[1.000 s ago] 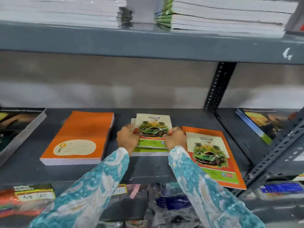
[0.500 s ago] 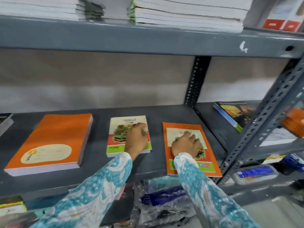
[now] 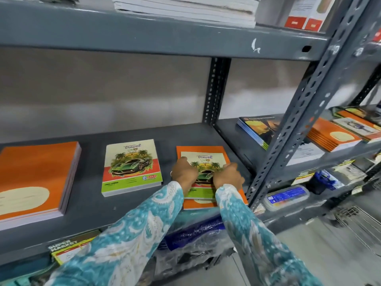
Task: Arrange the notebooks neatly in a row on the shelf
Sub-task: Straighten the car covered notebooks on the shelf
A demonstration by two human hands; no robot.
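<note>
On the grey shelf lie three piles in a row. A thick orange notebook stack is at the left. A small stack of green-car notebooks sits in the middle, untouched. At the right a green-car notebook lies on a larger orange notebook. My left hand grips that car notebook's left edge and my right hand grips its right edge. The hands hide its middle.
A perforated steel upright stands just right of my right hand. More notebooks and orange stacks lie on the neighbouring shelf. White notebook stacks sit above. Plastic-wrapped goods lie below.
My left hand has left the middle car stack and moved right onto the right-hand car notebook. My right hand has slid to that notebook's right edge. The view has shifted right.
</note>
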